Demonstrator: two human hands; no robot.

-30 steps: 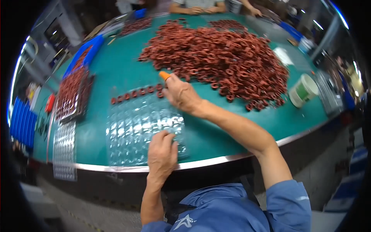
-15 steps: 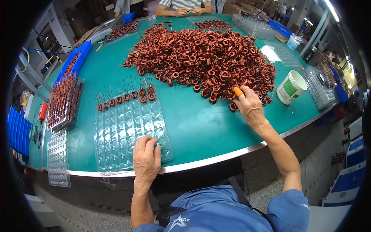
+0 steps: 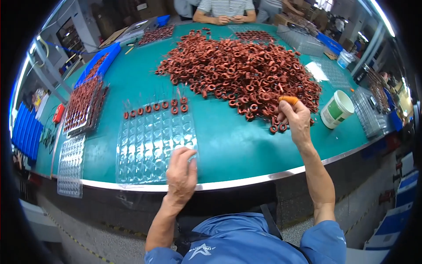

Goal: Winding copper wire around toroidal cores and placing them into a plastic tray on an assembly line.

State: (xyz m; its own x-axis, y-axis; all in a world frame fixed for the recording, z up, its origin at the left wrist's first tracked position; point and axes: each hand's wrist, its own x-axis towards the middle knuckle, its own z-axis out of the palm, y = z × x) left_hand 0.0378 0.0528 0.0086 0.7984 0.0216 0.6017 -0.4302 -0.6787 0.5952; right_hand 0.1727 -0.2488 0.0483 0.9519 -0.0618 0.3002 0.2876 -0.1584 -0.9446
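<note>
A big heap of red-brown wire-wound ring coils covers the middle of the green table. At its near right edge is my right hand, an orange finger cot on one finger. Its fingers are pinched among the coils; what they hold is too blurred to make out. My left hand hovers by the right front corner of a clear plastic tray, fingers loosely bent and thumb apart, holding nothing visible. Across the tray's far row stand several coils, leads pointing away, with another coil in the row nearer me.
Filled coil trays are stacked left, behind a clear tray overhanging the front edge. A blue bin lies farther back. On the right stand a white-green bucket and clear trays. Another person sits opposite.
The whole view has shifted a little. My left hand has moved slightly right over the tray's corner. My right hand has turned, its orange-covered finger now bent leftward at the heap.
</note>
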